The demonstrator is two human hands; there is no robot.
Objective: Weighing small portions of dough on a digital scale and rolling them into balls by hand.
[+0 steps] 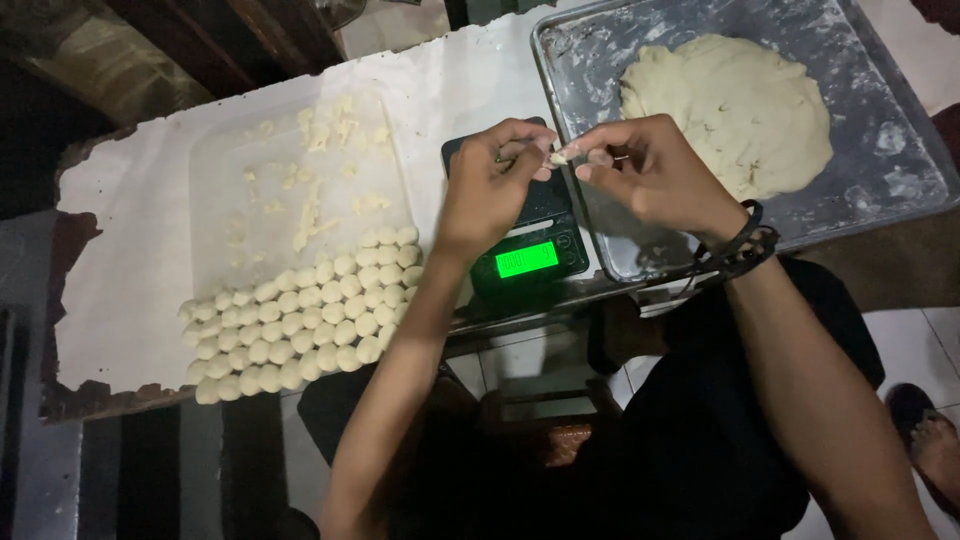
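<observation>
Both my hands meet above a small black digital scale with a lit green display. My left hand and my right hand pinch the same small piece of pale dough between their fingertips. A black band sits on my right wrist. To the right, a large flattened lump of dough lies in a floured metal tray. To the left, several rows of small dough balls lie packed on a clear plastic sheet.
Loose dough scraps are scattered on the far part of the plastic sheet. White paper with torn edges covers the table. Tiled floor and a foot in a sandal show at the lower right.
</observation>
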